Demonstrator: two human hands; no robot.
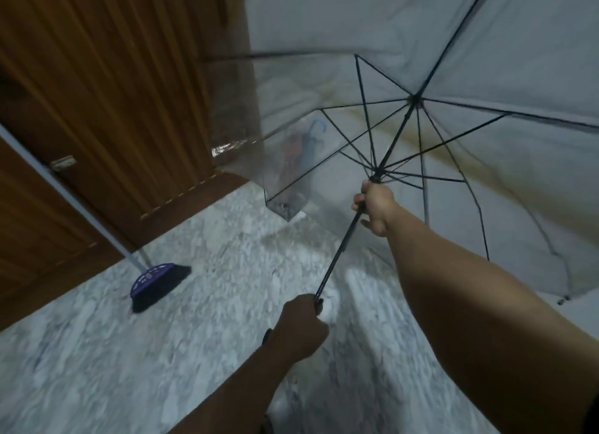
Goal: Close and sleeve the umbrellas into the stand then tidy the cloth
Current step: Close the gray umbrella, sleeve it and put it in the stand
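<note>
gripping the open clear umbrella [453,60], black ribs spread, both hands on its shaft.

Two bare forearms reach into view from the lower edge, with no watch, band or ring showing on either wrist. The left hand [299,328] wears dark polish on the one nail that shows, at its upper right side. The right hand [376,208] is bare as well, and a sliver of dark sleeve shows at the right edge of the view, high on that arm.
</note>
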